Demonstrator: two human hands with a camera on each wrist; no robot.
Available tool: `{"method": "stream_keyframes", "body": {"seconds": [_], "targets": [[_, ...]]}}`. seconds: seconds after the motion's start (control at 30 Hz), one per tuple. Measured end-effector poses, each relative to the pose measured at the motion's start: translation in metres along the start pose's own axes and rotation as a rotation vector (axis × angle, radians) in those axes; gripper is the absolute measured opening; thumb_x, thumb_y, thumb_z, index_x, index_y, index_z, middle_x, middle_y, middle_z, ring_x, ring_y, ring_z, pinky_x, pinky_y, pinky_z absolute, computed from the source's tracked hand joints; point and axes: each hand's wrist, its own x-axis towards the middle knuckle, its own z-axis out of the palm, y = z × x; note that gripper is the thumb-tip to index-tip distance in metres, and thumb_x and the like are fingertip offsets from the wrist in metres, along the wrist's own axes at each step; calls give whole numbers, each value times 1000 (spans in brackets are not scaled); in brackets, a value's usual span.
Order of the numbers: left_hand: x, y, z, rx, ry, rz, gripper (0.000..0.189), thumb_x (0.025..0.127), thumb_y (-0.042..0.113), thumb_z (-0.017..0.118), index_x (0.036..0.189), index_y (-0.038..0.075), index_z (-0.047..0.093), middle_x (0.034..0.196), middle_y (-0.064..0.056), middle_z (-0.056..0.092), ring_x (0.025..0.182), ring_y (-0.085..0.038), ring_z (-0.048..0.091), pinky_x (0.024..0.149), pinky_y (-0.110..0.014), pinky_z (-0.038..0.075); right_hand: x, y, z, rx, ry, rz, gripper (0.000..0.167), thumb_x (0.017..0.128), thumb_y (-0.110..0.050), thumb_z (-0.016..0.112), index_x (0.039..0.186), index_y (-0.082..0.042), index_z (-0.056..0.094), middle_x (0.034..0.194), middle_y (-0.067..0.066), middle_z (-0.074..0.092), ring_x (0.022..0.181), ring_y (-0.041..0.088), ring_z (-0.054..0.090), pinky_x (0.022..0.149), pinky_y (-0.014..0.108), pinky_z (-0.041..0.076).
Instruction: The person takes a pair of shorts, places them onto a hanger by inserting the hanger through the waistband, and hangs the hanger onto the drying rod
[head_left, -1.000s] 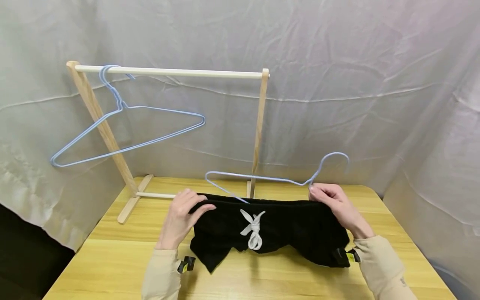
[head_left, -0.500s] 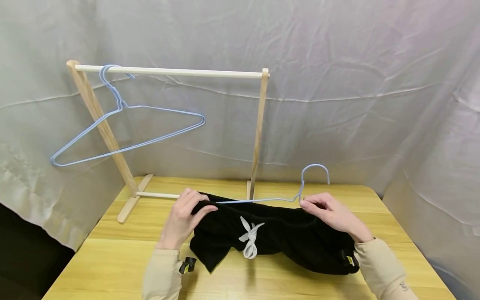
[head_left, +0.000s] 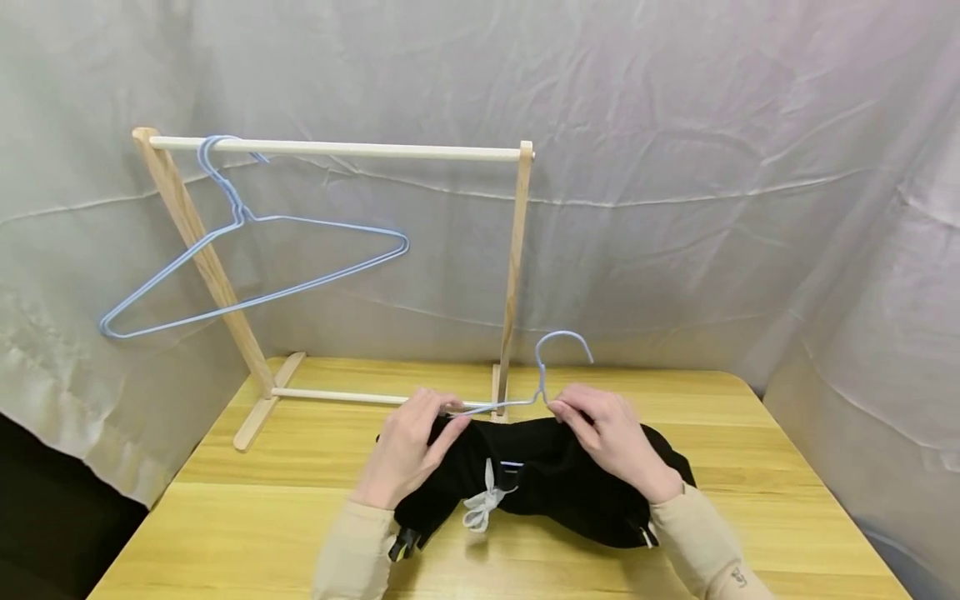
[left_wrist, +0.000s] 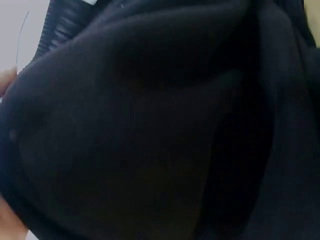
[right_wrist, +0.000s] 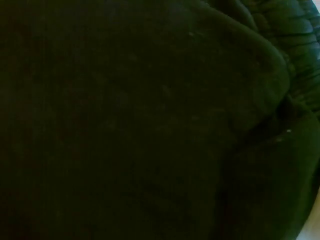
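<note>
Black shorts point(head_left: 577, 500) with an elastic waist and a tied white drawstring point(head_left: 482, 504) hang bunched between both hands. A light-blue wire hanger point(head_left: 542, 367) stands hook up at the waistband, its lower part partly hidden by the cloth. My left hand point(head_left: 408, 450) pinches the waistband at the left, where the hanger's arm reaches the fingertips. With thumb and fingers, my right hand point(head_left: 611, 433) grips the hanger just below its hook. Black cloth of the shorts point(left_wrist: 125, 110) fills most of the left wrist view. The right wrist view is mostly dark shorts fabric point(right_wrist: 125, 115).
Behind the hands at the left stands a wooden rack point(head_left: 517, 275) with a white top rail point(head_left: 375, 150). Blue wire hangers point(head_left: 330, 283) hang at the rail's left part. The wooden table point(head_left: 750, 467) ends at a grey curtain point(head_left: 712, 250).
My right hand has moved left with the hanger, bringing its hook closer to my left hand. The left hand has shifted slightly right, and the shorts' waist has bunched up.
</note>
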Motion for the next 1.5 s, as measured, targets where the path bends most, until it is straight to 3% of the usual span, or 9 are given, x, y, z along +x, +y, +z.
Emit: {"method": "stream_keyframes", "body": {"seconds": [0.13, 0.27, 0.47, 0.63, 1.0, 1.5], "targets": [[0, 3, 6, 55, 48, 21, 19, 99, 33, 63, 97, 16, 71, 82, 6, 62, 70, -8, 54, 54, -15, 40, 0, -1, 7, 78, 1, -5, 15, 92, -7, 70, 85, -21, 67, 78, -12, 61, 70, -1, 53, 67, 16, 43], [0, 4, 9, 100, 120, 21, 24, 97, 35, 65, 81, 18, 71, 72, 7, 49, 63, -6, 45, 48, -11, 30, -3, 3, 7, 163, 7, 23, 17, 91, -2, 70, 92, -19, 71, 85, -9, 67, 77, 1, 59, 75, 17, 46], [1, 5, 12, 103, 215, 29, 30, 98, 34, 66, 75, 14, 71, 69, 6, 50, 61, -7, 48, 46, -12, 32, -6, 10, 4, 202, 26, 72, 19, 89, 1, 71, 90, -18, 71, 82, -8, 66, 77, 0, 57, 75, 16, 45], [3, 6, 15, 98, 269, 36, 34, 99, 33, 65, 71, 13, 67, 69, 5, 52, 59, -9, 49, 45, -13, 32, -6, 13, 2, 224, 27, 62, 21, 87, 2, 73, 87, -19, 71, 77, -5, 64, 74, 0, 54, 72, 17, 45], [4, 6, 14, 67, 342, 46, 34, 98, 26, 66, 72, 6, 68, 72, -1, 55, 64, -15, 53, 57, -24, 46, -12, 25, -1, 318, 40, 35, 25, 82, 10, 73, 83, -15, 71, 75, -3, 64, 72, 3, 56, 73, 17, 45], [5, 6, 11, 120, 397, 23, 34, 98, 27, 66, 72, 5, 70, 70, -2, 53, 63, -16, 50, 55, -24, 43, -16, 29, -5, 291, 91, -21, 26, 78, 12, 75, 83, -13, 71, 74, -3, 63, 70, 2, 55, 71, 16, 44]]}}
